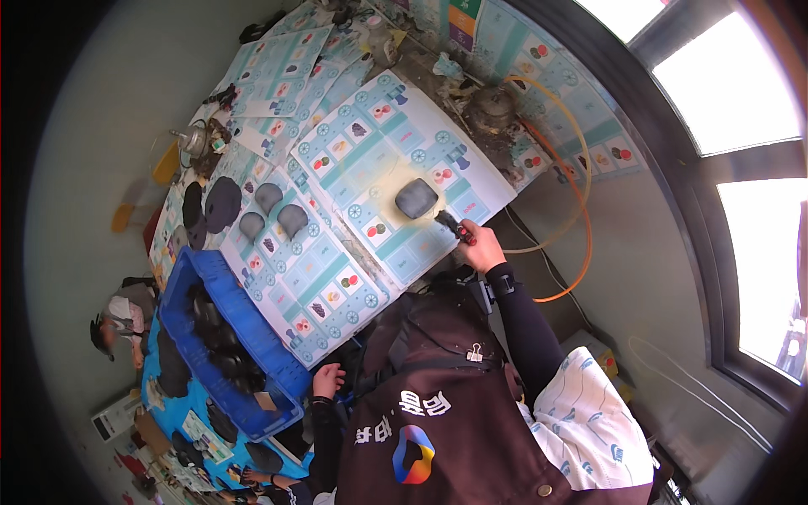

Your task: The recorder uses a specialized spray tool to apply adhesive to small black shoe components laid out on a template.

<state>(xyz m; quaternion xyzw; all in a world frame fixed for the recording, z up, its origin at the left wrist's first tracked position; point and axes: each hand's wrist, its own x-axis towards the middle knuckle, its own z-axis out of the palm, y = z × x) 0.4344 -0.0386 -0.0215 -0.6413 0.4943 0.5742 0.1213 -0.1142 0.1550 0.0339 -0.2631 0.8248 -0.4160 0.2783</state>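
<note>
My right hand [483, 249] is closed around a small black and red spray gun [455, 227] at the table's right edge. Its nozzle end points toward a dark grey rounded-square pad [416, 199], with a small gap between them. The pad lies on a sheet of patterned paper [396, 151], where a yellowish stain spreads around it. Down by the blue crate's near corner hangs my left hand [328, 380], open with loosely bent fingers and nothing visible in it.
Three grey rounded pieces [292, 220] lie left on the table, beside darker flat pieces [223, 204]. A blue crate [290, 370] holds several black pieces. Orange [581, 252] and yellowish hoses loop at right near a round metal pot [491, 108]. Other people work at lower left.
</note>
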